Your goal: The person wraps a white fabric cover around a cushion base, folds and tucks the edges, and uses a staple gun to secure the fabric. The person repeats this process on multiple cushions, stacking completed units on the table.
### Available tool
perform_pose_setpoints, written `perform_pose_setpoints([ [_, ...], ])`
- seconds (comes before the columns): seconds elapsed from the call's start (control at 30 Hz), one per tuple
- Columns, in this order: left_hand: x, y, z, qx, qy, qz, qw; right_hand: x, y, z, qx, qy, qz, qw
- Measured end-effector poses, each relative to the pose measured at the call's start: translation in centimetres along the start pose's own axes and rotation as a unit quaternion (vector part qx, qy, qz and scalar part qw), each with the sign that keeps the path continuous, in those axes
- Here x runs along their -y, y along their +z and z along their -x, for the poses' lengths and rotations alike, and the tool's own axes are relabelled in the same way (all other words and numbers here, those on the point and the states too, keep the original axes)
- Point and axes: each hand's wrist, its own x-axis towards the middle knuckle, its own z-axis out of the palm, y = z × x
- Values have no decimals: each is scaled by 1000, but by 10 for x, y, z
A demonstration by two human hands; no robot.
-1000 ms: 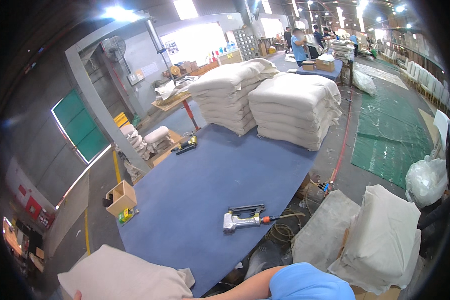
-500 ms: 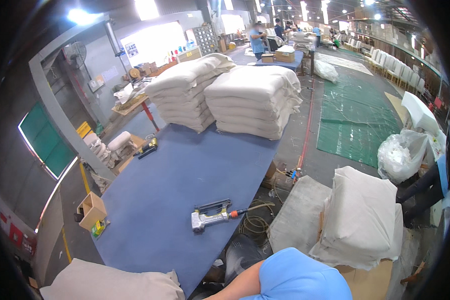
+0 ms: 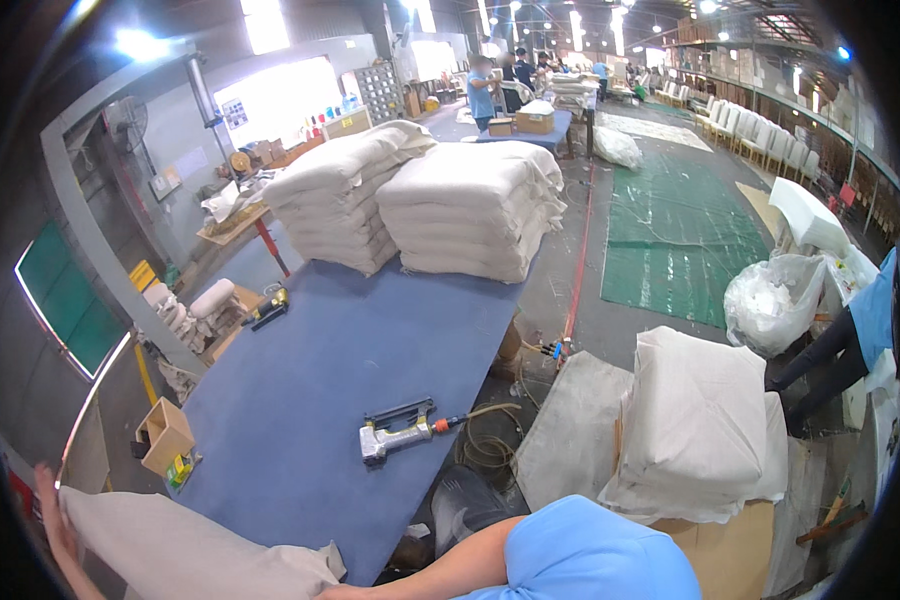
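Note:
A beige fabric-covered cushion or padded panel [image 3: 190, 545] lies at the lower left, over the near end of the blue table, partly cut off by the bottom edge. At its left end is my left hand [image 3: 52, 510], fingers stretched along the fabric's side and apparently touching it. My right hand [image 3: 342, 592] sits at the cushion's near right corner; the lower edge cuts it off and its fingers are hidden. Farther up the table lies a silver pneumatic staple gun [image 3: 398, 436] with an orange hose fitting, out of both hands' grasp.
Two tall stacks of beige padded pieces [image 3: 470, 210] stand at the blue table's [image 3: 300, 400] far end. A second staple gun [image 3: 270, 308] and a small wooden box [image 3: 166, 436] lie along its left edge. Another covered stack [image 3: 690, 420] stands right; a co-worker [image 3: 855, 330] is beyond.
My left hand has come into view at the cushion's left end, and the right hand has reached its near corner. The cushion's left end has shifted left and up. The view has swung slightly right.

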Motion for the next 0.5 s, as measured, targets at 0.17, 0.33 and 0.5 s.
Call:
perform_pose_setpoints([
  [0.17,-2,36,-55,138,21,-7,990,9,43,45,74,114,51,989],
  [0.33,-23,81,-65,61,66,52,995,20,65,59,210,106,-116,965],
  [0.5,-39,45,-36,19,141,-3,990,17,71,81,189,139,-116,965],
])
